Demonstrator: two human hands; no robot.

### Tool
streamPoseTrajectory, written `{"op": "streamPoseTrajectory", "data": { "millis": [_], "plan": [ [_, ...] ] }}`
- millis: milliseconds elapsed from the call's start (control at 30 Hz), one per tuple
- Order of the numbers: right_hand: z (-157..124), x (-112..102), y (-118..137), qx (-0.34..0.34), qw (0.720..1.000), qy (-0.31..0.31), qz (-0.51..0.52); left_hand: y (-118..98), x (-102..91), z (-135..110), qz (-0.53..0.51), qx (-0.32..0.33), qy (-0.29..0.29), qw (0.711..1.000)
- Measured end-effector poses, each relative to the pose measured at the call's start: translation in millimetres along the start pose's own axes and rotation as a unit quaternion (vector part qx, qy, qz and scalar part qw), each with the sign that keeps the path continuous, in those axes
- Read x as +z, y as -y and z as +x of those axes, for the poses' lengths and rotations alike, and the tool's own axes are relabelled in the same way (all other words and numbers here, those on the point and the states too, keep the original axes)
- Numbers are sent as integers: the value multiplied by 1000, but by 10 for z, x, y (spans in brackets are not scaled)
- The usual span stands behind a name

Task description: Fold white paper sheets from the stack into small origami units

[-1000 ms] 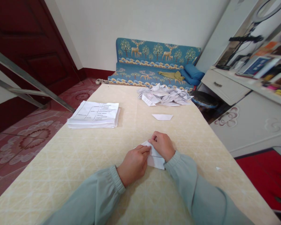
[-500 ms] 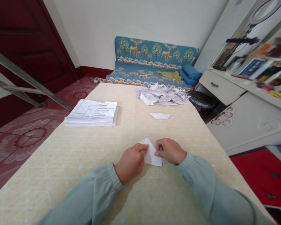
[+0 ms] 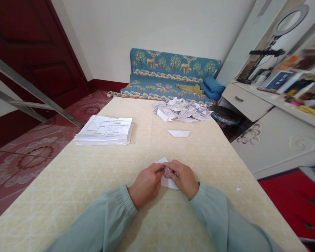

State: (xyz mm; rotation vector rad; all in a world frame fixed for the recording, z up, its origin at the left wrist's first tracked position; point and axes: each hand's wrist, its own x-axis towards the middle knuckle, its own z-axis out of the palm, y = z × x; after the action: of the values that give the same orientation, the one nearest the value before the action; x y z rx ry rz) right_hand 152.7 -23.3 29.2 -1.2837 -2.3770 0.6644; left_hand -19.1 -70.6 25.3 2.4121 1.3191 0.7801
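Pressing the folded paper [image 3: 169,183] between the table's side edges, our left hand [image 3: 147,185] and right hand [image 3: 183,177] curl partly closed; whether they pinch, we can't tell. We judge it light, easily creased, best held along folds.

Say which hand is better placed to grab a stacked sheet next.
Probably the left hand: the paper stack lies ahead on its side, and the right hand is farther away. Both touch the folded paper.

the table [image 3: 68,171] bears stacked sheets [image 3: 105,130], heaped folded papers [image 3: 182,110], a paper trapezoid [image 3: 179,133], a folded sheet [image 3: 168,182] and a scrap [image 3: 238,189].
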Motion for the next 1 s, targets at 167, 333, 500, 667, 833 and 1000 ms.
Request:
{"op": "streamPoseTrajectory", "data": {
  "millis": [167,333,500,667,833,1000],
  "plan": [
    [-21,-15,53,11,999,29,-44,-15,-7,-41,26,-2,-7,1000],
    [0,-27,67,13,997,36,-62,-18,-43,-201,96,-26,12,995],
    [-11,-7,66,14,998,30,-62,-8,-120,-311,117,-37,25,992],
    [-16,7,59,14,997,32,-65,25,-156,-189,121,-32,22,992],
    [-15,16,43,16,997,29,-66,63,-174,17,133,-12,33,991],
    [-10,32,29,20,998,29,-56,111,-167,178,137,-2,40,990]
  ]
}}
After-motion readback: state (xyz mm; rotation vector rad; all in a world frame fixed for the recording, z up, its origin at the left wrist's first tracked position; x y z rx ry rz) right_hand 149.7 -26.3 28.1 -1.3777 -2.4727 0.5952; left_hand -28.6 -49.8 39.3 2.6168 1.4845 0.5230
